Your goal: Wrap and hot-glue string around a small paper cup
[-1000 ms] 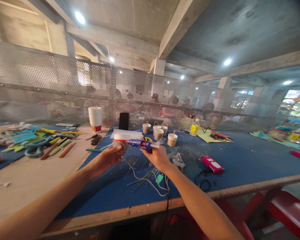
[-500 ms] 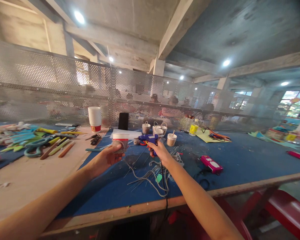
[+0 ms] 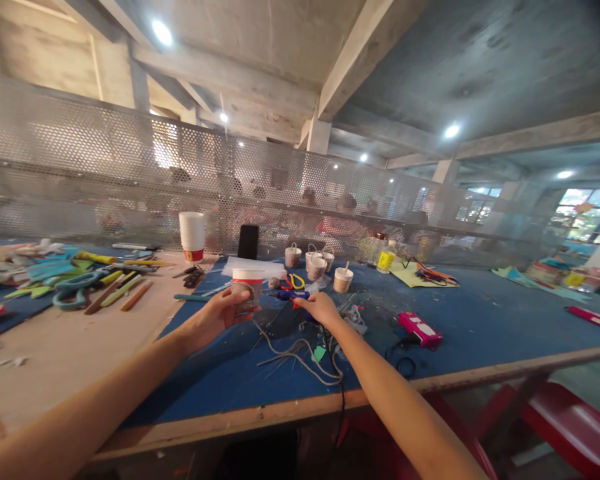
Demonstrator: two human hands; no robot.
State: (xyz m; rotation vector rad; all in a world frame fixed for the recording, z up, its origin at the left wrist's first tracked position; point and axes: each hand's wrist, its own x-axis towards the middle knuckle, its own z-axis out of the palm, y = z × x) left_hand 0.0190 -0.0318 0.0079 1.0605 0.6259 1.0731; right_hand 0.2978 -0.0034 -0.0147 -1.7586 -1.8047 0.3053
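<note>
Two hands at work over a blue surface [image 3: 480, 333]. Left hand [image 3: 215, 319]: grip closed around a paper cup [image 3: 247, 288] with a red band, held upright just above the surface. Right hand [image 3: 320, 308]: grip closed on the handle of a blue glue gun [image 3: 291, 294], low by the surface, nozzle pointing toward the cup.

Step in hand, as judged: gluing at the cup's side. Bringing the nozzle to the cup wall calls for a steady cup and a short reach.

Edges and room: loose cord and wires [image 3: 300, 353] lie just under the right wrist; small cups [image 3: 317, 265] stand behind; a pink tool [image 3: 420, 330] sits well apart to the right; open blue surface beyond it.
</note>
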